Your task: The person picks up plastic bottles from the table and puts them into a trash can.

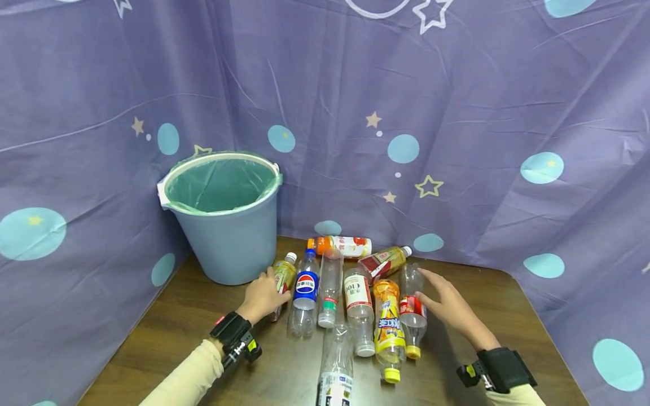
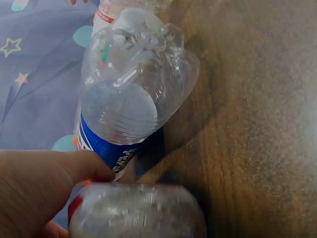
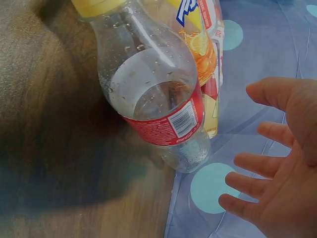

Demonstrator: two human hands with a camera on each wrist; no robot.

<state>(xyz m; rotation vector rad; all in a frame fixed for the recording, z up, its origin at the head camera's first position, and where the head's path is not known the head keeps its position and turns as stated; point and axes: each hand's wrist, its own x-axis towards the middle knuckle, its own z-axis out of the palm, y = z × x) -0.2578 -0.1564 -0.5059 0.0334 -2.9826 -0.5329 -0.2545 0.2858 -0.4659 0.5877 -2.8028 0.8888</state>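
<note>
Fingers of the left hand [image 1: 260, 297] curl round a gold-labelled bottle [image 1: 285, 274]; whether it bears on the table cannot be told. Fingers of the right hand [image 1: 452, 304] are spread wide, just beside the Coca-Cola bottle [image 1: 412, 307], a gap showing between. Purple curtain [image 1: 325, 73] bounds the rear and both sides. Brown wooden table [image 1: 490, 287] offers open surface from the right hand to its right edge. Blue-grey bucket [image 1: 233, 248], bag-lined and open-topped, stands at the rear left, near the left edge. Iced tea bottle [image 1: 390, 316] lies beside the Coca-Cola bottle, followed leftward by the C100 bottle [image 1: 358, 290], green-labelled bottle [image 1: 331, 282] and Pepsi bottle [image 1: 306, 285], with little room between. Orange-capped bottle [image 1: 350, 246] lies along the rear edge. Smallest item noted: the yellow cap [image 1: 392, 375], on the iced tea bottle, pointing frontward.
</note>
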